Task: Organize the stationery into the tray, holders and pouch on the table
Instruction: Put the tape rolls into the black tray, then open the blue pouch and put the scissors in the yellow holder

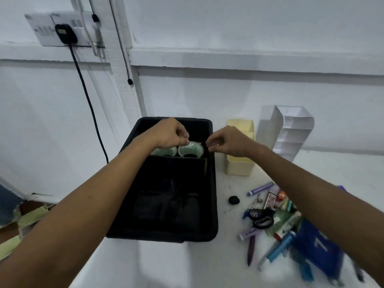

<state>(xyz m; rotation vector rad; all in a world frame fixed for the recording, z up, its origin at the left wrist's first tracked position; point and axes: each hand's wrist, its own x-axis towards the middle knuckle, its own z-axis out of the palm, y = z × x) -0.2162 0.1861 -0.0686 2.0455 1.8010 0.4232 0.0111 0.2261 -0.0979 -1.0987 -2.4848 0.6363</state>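
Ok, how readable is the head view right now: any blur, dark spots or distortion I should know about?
Head view: the black tray interior is nearly featureless shadow; the stationery pile at lower right is motion-blurred, worst toward the corner; wide-angle bending curves the wall ledge; both tape rolls and the hands stay fairly sharp; no strong glare.

White counter [187, 265] bearing a black tray [212, 196], a cream holder [239, 165], a white tiered holder [291, 132], a small black lump [234, 199], and a heap of pens, scissors [262, 217] and blue pouch [318, 246].
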